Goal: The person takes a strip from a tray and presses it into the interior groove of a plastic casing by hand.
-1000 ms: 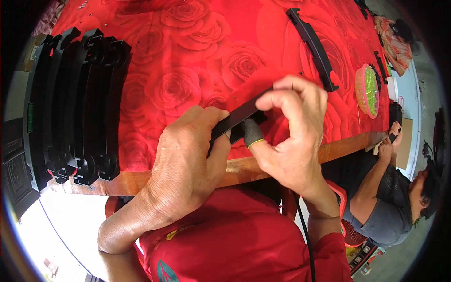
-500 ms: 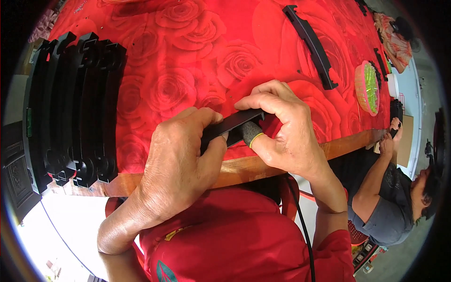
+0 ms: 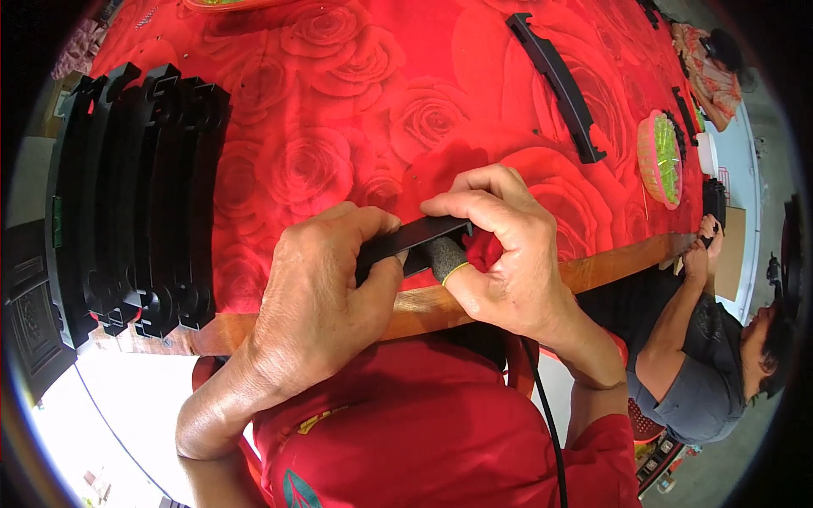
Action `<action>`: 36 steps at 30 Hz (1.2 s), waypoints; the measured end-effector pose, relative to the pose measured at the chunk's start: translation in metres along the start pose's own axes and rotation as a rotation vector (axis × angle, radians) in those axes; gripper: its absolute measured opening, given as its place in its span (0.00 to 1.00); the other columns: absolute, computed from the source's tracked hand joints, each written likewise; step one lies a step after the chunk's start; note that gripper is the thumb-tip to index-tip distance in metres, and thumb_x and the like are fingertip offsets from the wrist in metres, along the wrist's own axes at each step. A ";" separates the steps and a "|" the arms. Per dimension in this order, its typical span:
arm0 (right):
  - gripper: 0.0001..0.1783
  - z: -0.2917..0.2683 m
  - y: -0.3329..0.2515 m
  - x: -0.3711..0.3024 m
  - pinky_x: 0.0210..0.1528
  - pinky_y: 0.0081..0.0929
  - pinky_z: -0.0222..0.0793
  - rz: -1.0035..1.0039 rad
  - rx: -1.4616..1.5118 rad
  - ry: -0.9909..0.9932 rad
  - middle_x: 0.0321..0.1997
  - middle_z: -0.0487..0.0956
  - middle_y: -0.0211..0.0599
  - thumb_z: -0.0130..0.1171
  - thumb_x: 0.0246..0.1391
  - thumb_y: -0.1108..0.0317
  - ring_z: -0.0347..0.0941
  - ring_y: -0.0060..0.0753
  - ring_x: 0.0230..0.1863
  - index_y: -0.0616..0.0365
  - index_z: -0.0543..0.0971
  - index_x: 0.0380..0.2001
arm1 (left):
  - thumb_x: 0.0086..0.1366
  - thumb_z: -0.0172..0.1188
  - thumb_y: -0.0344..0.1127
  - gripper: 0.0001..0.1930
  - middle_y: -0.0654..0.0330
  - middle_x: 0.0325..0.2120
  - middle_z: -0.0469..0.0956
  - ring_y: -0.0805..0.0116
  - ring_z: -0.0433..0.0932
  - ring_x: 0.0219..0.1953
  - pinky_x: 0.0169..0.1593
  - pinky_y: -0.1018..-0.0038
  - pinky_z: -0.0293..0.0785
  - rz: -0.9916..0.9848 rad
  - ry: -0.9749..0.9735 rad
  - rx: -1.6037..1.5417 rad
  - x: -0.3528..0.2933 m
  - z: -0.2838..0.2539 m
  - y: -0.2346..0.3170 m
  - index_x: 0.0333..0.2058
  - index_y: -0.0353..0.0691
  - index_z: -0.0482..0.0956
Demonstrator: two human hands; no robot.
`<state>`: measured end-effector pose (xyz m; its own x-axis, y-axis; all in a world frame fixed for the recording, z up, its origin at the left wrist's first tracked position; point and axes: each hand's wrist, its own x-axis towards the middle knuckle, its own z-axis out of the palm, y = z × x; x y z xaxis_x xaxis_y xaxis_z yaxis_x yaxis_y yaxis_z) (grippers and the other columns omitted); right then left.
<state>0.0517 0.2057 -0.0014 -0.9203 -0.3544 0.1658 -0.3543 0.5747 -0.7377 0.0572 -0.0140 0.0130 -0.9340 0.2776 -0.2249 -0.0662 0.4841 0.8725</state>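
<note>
Between my two hands is a long black plastic part [image 3: 421,234], held slantwise just above the table's near edge. My left hand [image 3: 326,284] is closed around its left end, thumb below and fingers on top. At the other end my right hand [image 3: 504,245] grips with the fingers on the upper side and the thumb underneath. A dark grey finger cot [image 3: 444,257] with a yellow rim covers the right thumb. The underside of the part is mostly hidden by my fingers.
Several similar black parts [image 3: 140,203] stand in a row at the left. Another black plastic strip [image 3: 557,86] lies at the far right on the red rose-patterned tablecloth [image 3: 313,165]. A pink basket [image 3: 650,161] holds small green pieces. To the right sits a co-worker [image 3: 699,372] handling a black part.
The view has shifted slightly, and a basket rim shows more at the top. Both hands keep their hold on the black plastic part, with the right thumb moved slightly beneath it.
</note>
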 end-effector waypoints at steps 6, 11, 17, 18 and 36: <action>0.22 -0.001 -0.007 0.004 0.50 0.27 0.76 0.091 0.015 -0.043 0.43 0.80 0.40 0.68 0.38 0.78 0.81 0.33 0.44 0.63 0.87 0.43 | 0.61 0.63 0.26 0.12 0.45 0.28 0.80 0.49 0.83 0.29 0.34 0.59 0.77 0.036 0.008 0.003 -0.002 0.001 -0.003 0.43 0.28 0.84; 0.20 -0.011 -0.002 0.015 0.47 0.26 0.77 0.172 0.125 -0.179 0.39 0.84 0.40 0.66 0.40 0.80 0.82 0.30 0.41 0.64 0.87 0.42 | 0.61 0.62 0.26 0.12 0.45 0.28 0.80 0.46 0.83 0.30 0.36 0.57 0.78 0.006 -0.025 0.035 -0.002 0.000 -0.002 0.42 0.29 0.83; 0.19 -0.012 0.000 0.021 0.42 0.30 0.79 0.228 0.188 -0.319 0.38 0.86 0.46 0.64 0.42 0.78 0.85 0.37 0.37 0.66 0.87 0.42 | 0.61 0.64 0.22 0.11 0.52 0.28 0.80 0.70 0.79 0.28 0.32 0.71 0.73 0.117 0.025 0.057 -0.005 0.001 -0.011 0.43 0.28 0.83; 0.18 -0.010 0.002 0.020 0.38 0.34 0.80 0.196 0.189 -0.305 0.37 0.86 0.50 0.66 0.44 0.75 0.86 0.43 0.35 0.66 0.87 0.42 | 0.61 0.64 0.22 0.11 0.53 0.27 0.80 0.70 0.79 0.27 0.32 0.71 0.73 0.133 0.026 0.062 -0.006 0.001 -0.011 0.43 0.28 0.83; 0.17 -0.006 0.003 0.017 0.36 0.37 0.79 0.152 0.226 -0.299 0.36 0.85 0.51 0.63 0.44 0.76 0.83 0.46 0.33 0.66 0.86 0.41 | 0.61 0.64 0.22 0.10 0.53 0.26 0.79 0.68 0.77 0.26 0.30 0.70 0.71 0.132 -0.004 0.094 -0.006 0.000 -0.010 0.42 0.28 0.83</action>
<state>0.0337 0.2058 0.0027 -0.8586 -0.4961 -0.1290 -0.1420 0.4721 -0.8700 0.0630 -0.0207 0.0060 -0.9309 0.3476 -0.1125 0.0910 0.5188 0.8500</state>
